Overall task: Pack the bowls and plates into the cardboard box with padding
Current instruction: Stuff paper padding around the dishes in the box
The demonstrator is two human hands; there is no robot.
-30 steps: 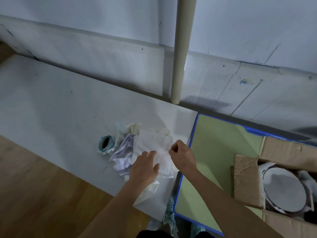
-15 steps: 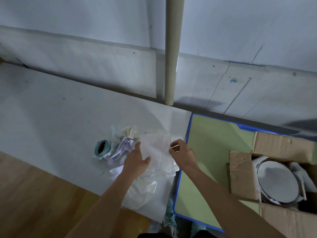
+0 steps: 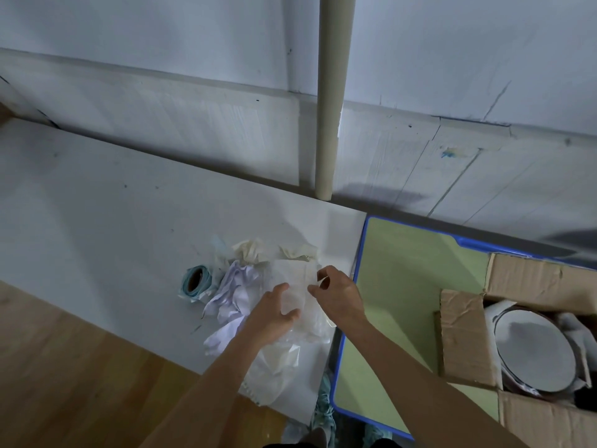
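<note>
white board (image 3: 97,205), right edge: left hand (image 3: 271,315) flat on paper (image 3: 290,274), right hand (image 3: 339,295) pinching it; a yank may tear it.

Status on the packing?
Left hand open on paper sheet; right hand at its edge, grip unclear. Plate in cardboard box. Tape roll left of hands, not obstructing.

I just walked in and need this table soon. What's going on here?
A person is sorting packing paper. The left hand rests on a thin white sheet atop a crumpled paper pile on the white table, while the right hand pinches its edge. A tape roll lies beside the pile. The cardboard box to the right holds a plate.
</note>
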